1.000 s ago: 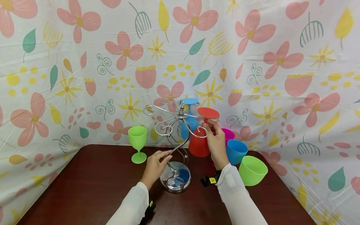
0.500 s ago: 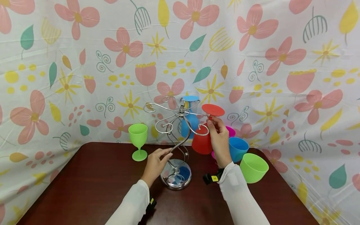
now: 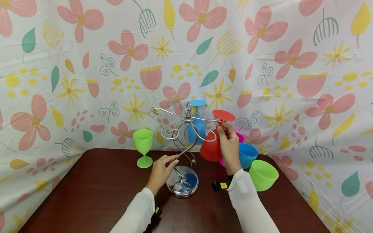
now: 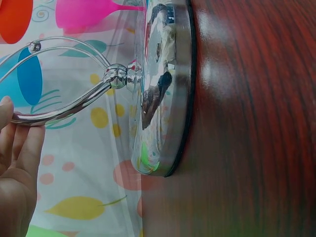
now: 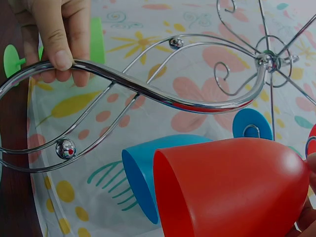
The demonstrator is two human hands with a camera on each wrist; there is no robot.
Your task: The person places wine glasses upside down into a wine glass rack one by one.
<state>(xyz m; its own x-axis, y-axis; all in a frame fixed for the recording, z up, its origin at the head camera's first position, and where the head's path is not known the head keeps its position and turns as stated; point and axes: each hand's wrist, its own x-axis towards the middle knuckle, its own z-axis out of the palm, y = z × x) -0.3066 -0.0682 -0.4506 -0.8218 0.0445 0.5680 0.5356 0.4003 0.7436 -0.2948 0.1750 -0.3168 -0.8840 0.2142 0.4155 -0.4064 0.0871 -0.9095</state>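
Observation:
My left hand grips the curved post of a chrome stemware rack, just above its round base; the right wrist view shows those fingers around the post. With my right hand I pinch the stem of a red plastic goblet, which is upside down, its foot above the outer end of a right-hand rack arm. Part of its bowl is behind that hand and a wire curl. Behind it, a blue goblet hangs foot-up from another arm, clear of the table.
A green goblet stands upright on the dark wooden table, left of the rack. To the right, beside my right forearm, are another green goblet, a blue one and a magenta one. A flowered cloth hangs behind.
The red goblet and my right hand have shifted right, towards the outer end of the rack arm. My left hand keeps its hold on the post.

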